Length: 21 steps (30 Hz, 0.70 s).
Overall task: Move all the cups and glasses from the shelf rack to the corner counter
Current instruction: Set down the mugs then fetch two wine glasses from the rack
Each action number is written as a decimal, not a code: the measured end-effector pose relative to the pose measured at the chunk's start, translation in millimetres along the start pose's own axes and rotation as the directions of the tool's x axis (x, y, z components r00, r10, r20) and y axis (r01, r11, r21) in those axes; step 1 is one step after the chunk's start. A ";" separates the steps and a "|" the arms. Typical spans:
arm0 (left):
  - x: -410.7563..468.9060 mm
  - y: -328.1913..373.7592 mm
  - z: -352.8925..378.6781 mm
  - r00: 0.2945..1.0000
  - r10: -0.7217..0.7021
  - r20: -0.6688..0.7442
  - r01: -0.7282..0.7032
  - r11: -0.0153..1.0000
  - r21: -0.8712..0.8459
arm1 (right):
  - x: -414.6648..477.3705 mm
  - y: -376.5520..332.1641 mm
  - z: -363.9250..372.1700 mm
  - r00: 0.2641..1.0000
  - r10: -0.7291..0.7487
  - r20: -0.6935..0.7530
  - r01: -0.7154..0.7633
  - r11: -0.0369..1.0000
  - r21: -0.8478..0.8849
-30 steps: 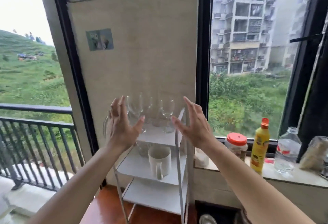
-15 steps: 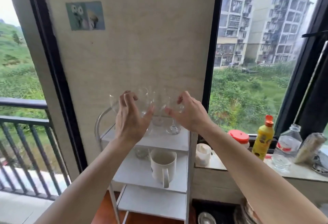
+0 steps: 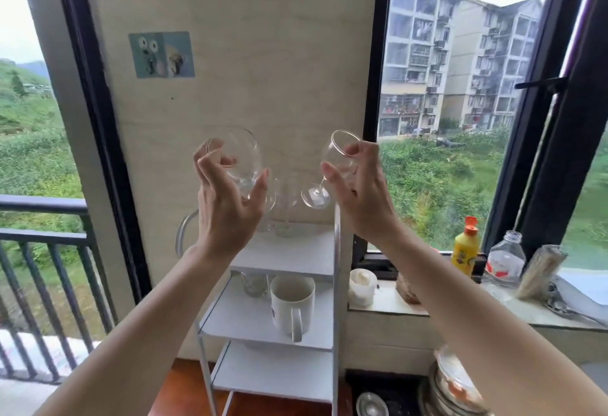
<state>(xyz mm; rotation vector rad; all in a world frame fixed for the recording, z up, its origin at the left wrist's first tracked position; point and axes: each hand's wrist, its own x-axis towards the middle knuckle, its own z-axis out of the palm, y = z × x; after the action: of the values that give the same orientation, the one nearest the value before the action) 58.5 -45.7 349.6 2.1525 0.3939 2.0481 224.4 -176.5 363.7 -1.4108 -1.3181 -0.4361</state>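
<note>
My left hand [image 3: 227, 208] grips the bowl of a clear wine glass [image 3: 241, 155], lifted above the white shelf rack [image 3: 296, 254]. A second wine glass [image 3: 335, 159] is in my right hand [image 3: 362, 198], tilted with its round foot [image 3: 315, 197] pointing down-left. Both glasses are clear of the top shelf. Behind the hands, other clear glasses [image 3: 285, 211] still stand on the top shelf. The middle shelf holds a white mug [image 3: 292, 303] and a small clear tumbler [image 3: 254, 284].
To the right runs a window-sill counter [image 3: 388, 300] with a small white jar [image 3: 362, 285], a yellow bottle [image 3: 464, 244], a clear plastic bottle [image 3: 503, 261] and a jar of sticks [image 3: 543, 270]. Stacked plates [image 3: 457, 386] sit low right. A balcony railing [image 3: 42, 234] is left.
Both hands closed on wine glasses at the top shelf and raised them off it. The right glass has tipped sideways.
</note>
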 end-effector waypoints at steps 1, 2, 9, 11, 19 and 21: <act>2.7 9.9 4.2 1.000 0.009 -0.024 -0.010 0.999 -0.040 | -1.3 -1.4 -12.7 0.999 -0.017 -0.038 0.016 1.000 -0.019; 3.8 23.0 12.5 0.999 0.009 -0.039 -0.012 0.996 -0.088 | -4.3 -0.6 -29.9 0.996 -0.034 -0.080 0.030 0.998 -0.053; -25.1 120.2 91.5 0.999 -0.006 -0.044 -0.015 0.887 -0.462 | -66.7 15.0 -152.8 0.960 0.078 -0.268 -0.140 0.965 -0.223; -50.6 151.6 121.4 0.995 -0.027 0.099 0.077 0.833 -0.548 | -100.8 24.9 -194.9 0.937 0.145 -0.319 -0.244 0.924 -0.296; -169.6 326.6 196.0 0.886 0.061 0.459 0.327 0.619 -0.714 | -252.7 2.4 -366.2 0.769 0.301 -0.564 -0.576 0.709 -0.407; -189.9 381.3 195.6 0.848 0.119 0.517 0.369 0.567 -0.737 | -287.5 -18.7 -410.1 0.735 0.296 -0.610 -0.621 0.656 -0.430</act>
<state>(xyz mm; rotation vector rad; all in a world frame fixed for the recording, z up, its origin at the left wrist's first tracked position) 280.4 -449.5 263.5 1.8161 -0.4120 1.0756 279.1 -665.5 268.5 -1.9462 -0.3242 -0.8460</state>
